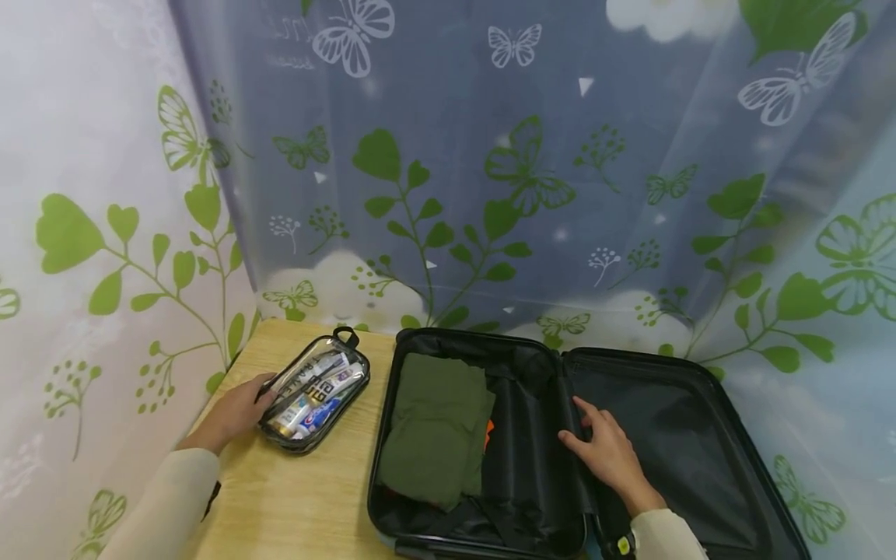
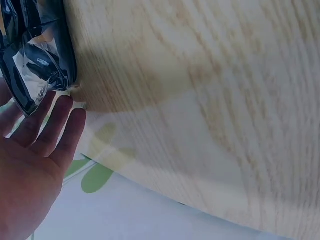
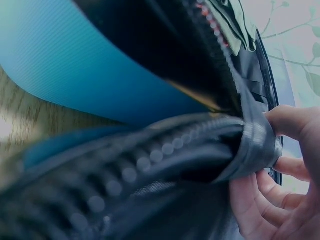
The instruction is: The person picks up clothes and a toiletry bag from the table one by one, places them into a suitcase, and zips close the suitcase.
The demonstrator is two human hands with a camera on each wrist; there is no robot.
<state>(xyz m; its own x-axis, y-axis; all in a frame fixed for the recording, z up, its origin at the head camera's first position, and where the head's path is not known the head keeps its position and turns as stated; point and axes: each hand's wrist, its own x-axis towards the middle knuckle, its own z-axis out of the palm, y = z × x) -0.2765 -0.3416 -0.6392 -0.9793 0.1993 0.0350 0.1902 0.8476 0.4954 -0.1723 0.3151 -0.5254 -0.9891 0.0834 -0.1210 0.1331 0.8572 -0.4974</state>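
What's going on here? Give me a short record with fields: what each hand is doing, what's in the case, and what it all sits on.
Left hand: left hand rests with straight fingers against the clear toiletry pouch
Right hand: right hand pinches the black lining at the suitcase's middle
Suitcase: open suitcase, lying flat
Inside: folded green garment in the left half; right half shows only lining
Pouch contents: tubes, labels unreadable
Surface: wooden table
Backdrop: curtain with leaf and butterfly print
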